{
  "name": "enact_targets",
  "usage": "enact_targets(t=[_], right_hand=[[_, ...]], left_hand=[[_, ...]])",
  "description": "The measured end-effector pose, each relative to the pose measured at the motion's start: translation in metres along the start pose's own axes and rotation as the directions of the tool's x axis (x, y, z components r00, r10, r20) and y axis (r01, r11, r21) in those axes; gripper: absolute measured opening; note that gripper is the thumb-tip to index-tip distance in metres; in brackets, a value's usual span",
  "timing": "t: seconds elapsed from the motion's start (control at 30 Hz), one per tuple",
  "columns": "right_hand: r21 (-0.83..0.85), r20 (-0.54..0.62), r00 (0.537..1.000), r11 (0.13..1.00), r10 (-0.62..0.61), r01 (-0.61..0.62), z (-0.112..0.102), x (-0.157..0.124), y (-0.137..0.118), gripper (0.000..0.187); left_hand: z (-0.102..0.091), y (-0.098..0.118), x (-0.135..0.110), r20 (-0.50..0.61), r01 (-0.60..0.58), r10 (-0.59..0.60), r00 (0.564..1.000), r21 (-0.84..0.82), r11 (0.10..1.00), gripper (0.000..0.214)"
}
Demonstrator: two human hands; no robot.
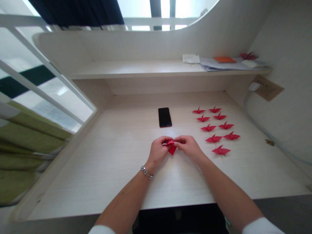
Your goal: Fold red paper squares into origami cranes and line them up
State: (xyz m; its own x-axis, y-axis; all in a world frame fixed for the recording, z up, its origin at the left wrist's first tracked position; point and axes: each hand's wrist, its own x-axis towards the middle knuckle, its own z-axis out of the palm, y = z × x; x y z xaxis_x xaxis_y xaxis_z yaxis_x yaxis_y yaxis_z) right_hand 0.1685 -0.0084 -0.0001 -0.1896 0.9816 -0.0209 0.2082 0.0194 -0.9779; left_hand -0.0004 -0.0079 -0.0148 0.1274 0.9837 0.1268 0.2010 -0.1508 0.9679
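A small piece of folded red paper (172, 149) is held between both hands above the middle of the desk. My left hand (158, 151) pinches its left side, with a chain bracelet round the wrist. The fingers of my right hand (188, 146) pinch its upper right edge. Partly covered by the fingertips, the paper narrows to a point at the bottom. To the right, several red origami cranes stand in two columns; the nearest paper crane (221, 150) sits just beyond my right forearm.
A black phone (165, 117) lies behind my hands. Papers (212, 65), an orange sheet (224, 59) and a dark red folded piece (249, 56) rest on the shelf (136, 69). A cable (258, 126) runs from the wall socket (269, 87) down the right side.
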Motion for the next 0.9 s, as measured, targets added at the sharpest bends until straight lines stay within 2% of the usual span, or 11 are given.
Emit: enact_targets(t=[0.13,0.33,0.47,0.57,0.7,0.9], right_hand=[[-0.045,-0.034,0.999,0.999,-0.031,0.029,-0.001,0.001,0.001,0.019],[0.210,0.010,0.996,0.974,0.084,-0.085,0.006,0.002,0.007,0.031],[0.288,-0.009,0.994,0.953,0.105,-0.098,0.009,0.002,0.009,0.033],[0.256,-0.022,0.997,0.964,0.076,-0.068,0.007,0.003,0.009,0.030],[0.128,-0.049,0.998,0.991,0.046,-0.040,0.003,0.004,0.008,0.024],[0.010,-0.067,0.998,1.000,0.000,0.001,0.001,0.005,0.009,0.017]], left_hand=[[0.001,0.001,0.001,0.000,-0.021,0.021,1.000,0.015,1.000,0.019],[0.001,0.002,0.001,-0.018,-0.036,0.037,0.999,0.018,0.999,0.018],[0.001,0.001,0.000,-0.020,-0.032,0.032,0.999,0.016,0.999,0.021],[0.001,0.000,0.000,-0.009,-0.032,0.033,0.999,0.022,0.999,0.022],[0.001,0.000,0.001,0.016,-0.027,0.027,1.000,0.030,0.999,0.021],[0.003,-0.001,0.004,0.034,0.025,-0.023,0.999,-0.040,0.999,0.024]])
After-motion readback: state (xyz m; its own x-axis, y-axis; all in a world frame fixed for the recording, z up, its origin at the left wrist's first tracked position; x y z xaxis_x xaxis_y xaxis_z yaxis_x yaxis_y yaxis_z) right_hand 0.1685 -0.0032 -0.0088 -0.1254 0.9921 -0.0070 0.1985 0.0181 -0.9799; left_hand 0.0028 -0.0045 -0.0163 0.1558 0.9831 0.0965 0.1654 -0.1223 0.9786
